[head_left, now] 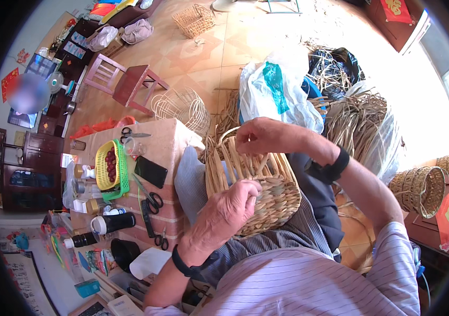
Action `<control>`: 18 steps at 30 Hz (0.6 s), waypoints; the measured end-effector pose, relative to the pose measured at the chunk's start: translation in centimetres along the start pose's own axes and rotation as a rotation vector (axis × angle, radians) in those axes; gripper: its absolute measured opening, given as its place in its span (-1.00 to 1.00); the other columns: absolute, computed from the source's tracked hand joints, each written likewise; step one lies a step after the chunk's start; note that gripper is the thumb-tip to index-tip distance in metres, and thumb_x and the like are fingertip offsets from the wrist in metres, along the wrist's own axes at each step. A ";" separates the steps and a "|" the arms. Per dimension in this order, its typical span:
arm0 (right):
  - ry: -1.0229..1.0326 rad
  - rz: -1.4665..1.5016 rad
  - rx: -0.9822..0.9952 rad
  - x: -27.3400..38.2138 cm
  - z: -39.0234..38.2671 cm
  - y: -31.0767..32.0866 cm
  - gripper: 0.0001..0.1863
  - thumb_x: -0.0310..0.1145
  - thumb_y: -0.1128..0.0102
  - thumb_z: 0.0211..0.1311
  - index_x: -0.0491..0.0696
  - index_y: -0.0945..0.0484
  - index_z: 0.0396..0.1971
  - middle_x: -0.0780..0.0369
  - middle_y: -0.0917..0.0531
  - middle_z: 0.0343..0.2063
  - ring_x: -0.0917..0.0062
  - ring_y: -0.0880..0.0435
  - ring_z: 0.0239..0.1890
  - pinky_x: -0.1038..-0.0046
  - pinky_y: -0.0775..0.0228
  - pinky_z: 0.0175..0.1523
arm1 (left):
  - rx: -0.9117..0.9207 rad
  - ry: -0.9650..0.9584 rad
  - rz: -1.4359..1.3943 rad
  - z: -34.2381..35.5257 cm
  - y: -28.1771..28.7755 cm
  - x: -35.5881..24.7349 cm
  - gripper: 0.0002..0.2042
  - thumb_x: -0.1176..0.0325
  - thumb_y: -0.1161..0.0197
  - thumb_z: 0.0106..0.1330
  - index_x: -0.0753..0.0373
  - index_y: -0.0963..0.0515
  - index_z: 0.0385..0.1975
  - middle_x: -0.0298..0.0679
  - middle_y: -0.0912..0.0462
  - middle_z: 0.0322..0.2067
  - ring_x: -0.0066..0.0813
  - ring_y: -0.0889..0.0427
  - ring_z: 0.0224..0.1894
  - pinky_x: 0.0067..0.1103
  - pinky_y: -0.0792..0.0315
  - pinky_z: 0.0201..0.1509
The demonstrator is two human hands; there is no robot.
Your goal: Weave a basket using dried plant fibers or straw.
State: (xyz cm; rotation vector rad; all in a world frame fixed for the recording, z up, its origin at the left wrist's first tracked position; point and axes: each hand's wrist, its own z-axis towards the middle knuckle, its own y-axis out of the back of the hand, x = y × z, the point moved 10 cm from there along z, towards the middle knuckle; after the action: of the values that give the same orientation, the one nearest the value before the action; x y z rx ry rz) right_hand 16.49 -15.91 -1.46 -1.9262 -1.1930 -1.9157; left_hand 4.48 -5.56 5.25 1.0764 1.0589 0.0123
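A half-woven basket [274,208] of flat dried plant strips rests on my lap, over a striped grey cloth. Its near part is tightly woven, while bare upright strips [216,171] run along its far and left parts. My left hand [231,208] lies against the basket's near left side, thumb and fingers pinched at a strip. Above the far side, my right hand [264,136] has its fingers curled down around a strip among the uprights. The fingertips of both hands are partly hidden. A thin hoop shows behind the right hand.
A cloth-covered table [180,142] on my left holds scissors [154,200], a black phone [151,171], a yellow basket [107,167] of dark red fruit and several bottles. Bundles of dried strips [358,113] and a white plastic bag [269,89] stand ahead. A round woven basket [419,190] is at right.
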 end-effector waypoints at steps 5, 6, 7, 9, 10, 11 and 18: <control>0.061 0.181 -0.245 0.2 -1.6 -0.6 -0.79 -0.36 -0.31 0.46 -0.20 -0.72 -0.11 0.19 -0.76 -0.29 0.52 -0.76 -0.26 0.37 -0.63 -0.14 | -0.134 0.104 -0.420 -1.1 -0.9 1.2 -0.83 0.43 -0.18 0.65 0.28 -0.32 0.03 -0.04 -0.70 0.08 -0.47 -0.66 -0.21 -0.53 -0.60 -0.05; 0.019 0.245 -0.299 0.1 -2.1 -0.5 -0.80 -0.40 -0.30 0.43 -0.21 -0.72 -0.11 0.12 -0.78 -0.29 0.45 -0.78 -0.26 0.33 -0.63 -0.13 | -0.160 0.178 -0.612 -1.4 -0.9 1.4 -0.84 0.39 -0.13 0.70 0.27 -0.30 0.04 -0.06 -0.71 0.08 -0.56 -0.62 -0.23 -0.57 -0.58 -0.07; 0.077 0.299 -0.389 -0.5 -2.6 -0.5 -0.81 -0.40 -0.30 0.48 -0.22 -0.71 -0.10 0.14 -0.75 -0.28 0.46 -0.74 -0.29 0.33 -0.62 -0.14 | -0.136 0.249 -0.725 -1.9 -1.3 1.6 -0.85 0.38 -0.07 0.72 0.27 -0.28 0.04 -0.14 -0.67 -0.06 -0.62 -0.52 -0.28 -0.63 -0.50 -0.16; 0.058 0.266 -0.466 -0.3 -4.4 -0.5 -0.81 -0.39 -0.30 0.51 -0.21 -0.70 -0.08 0.14 -0.74 -0.26 0.47 -0.72 -0.28 0.35 -0.60 -0.13 | -0.051 0.222 -0.911 -3.2 -2.1 0.3 -0.87 0.41 -0.08 0.70 0.26 -0.29 0.04 -0.20 -0.62 -0.14 -0.62 -0.49 -0.30 -0.64 -0.46 -0.18; 0.041 0.239 -0.547 0.2 -5.4 -0.3 -0.81 -0.39 -0.29 0.54 -0.21 -0.69 -0.07 0.14 -0.72 -0.24 0.49 -0.70 -0.27 0.37 -0.59 -0.13 | 0.043 0.194 -1.090 -4.0 -2.8 -0.8 -0.88 0.44 -0.08 0.68 0.25 -0.30 0.03 -0.25 -0.57 -0.22 -0.63 -0.46 -0.32 -0.64 -0.43 -0.21; -0.032 0.346 -0.585 0.4 -6.3 -0.8 -0.83 -0.41 -0.28 0.57 -0.20 -0.67 -0.05 0.17 -0.68 -0.26 0.52 -0.65 -0.26 0.42 -0.56 -0.12 | 0.096 0.175 -1.110 -5.0 -2.5 -2.1 -0.87 0.51 -0.11 0.62 0.24 -0.33 0.02 -0.32 -0.47 -0.31 -0.64 -0.41 -0.34 -0.65 -0.37 -0.25; 0.034 0.566 -0.716 -0.4 -8.9 -3.7 -0.94 -0.55 -0.25 0.54 -0.16 -0.63 -0.10 0.26 -0.58 -0.29 0.59 -0.57 -0.30 0.47 -0.49 -0.17 | -0.246 0.362 -0.877 -11.8 2.7 2.9 -0.86 0.58 -0.33 0.40 0.24 -0.50 -0.18 -0.55 -0.52 -0.54 -0.92 -0.30 -0.54 -0.77 -0.11 -0.47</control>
State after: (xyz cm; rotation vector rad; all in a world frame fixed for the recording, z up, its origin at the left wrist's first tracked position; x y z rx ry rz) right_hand 7.40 -19.23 -1.91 -2.1780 0.1261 -2.1569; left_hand -1.03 5.53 4.49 0.3258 1.7385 -0.3675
